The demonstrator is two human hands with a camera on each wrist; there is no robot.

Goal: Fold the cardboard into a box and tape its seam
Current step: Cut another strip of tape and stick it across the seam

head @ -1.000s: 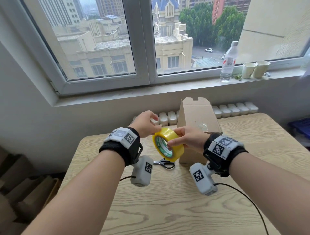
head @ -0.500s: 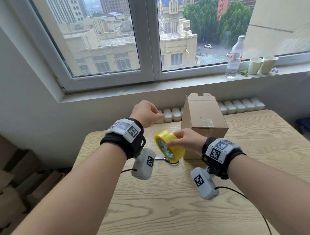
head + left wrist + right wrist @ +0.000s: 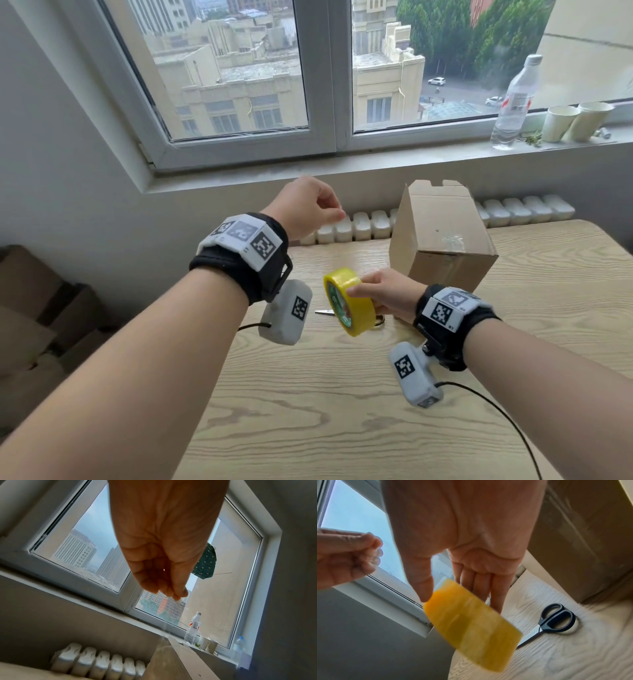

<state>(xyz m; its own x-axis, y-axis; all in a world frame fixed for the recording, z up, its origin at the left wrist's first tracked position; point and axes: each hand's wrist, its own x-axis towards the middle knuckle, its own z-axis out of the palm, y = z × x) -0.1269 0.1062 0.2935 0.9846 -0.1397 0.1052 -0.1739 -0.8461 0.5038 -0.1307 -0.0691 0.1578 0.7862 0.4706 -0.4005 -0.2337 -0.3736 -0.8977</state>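
Note:
My right hand (image 3: 363, 298) grips a yellow tape roll (image 3: 349, 308) above the wooden table, thumb on the outer face and fingers behind it; the right wrist view shows the tape roll (image 3: 471, 623) held by my right hand (image 3: 457, 595). My left hand (image 3: 329, 212) is raised up and to the left of the roll, fingertips pinched together. A faint clear tape strip (image 3: 165, 626) hangs from my left hand (image 3: 171, 593). The folded cardboard box (image 3: 442, 236) stands upright on the table behind my right hand, with clear tape on its upper face.
Scissors (image 3: 325, 311) lie on the table (image 3: 342, 411) beneath the roll, black handles toward the box. A white radiator (image 3: 359, 226) runs behind the table. A water bottle (image 3: 513, 102) and paper cups (image 3: 561, 123) stand on the windowsill. Flattened cardboard (image 3: 34, 308) is stacked at left.
My left hand has lifted up and away from the roll, drawing out the clear strip. My right hand has sunk slightly with the roll. The box and scissors stay put.

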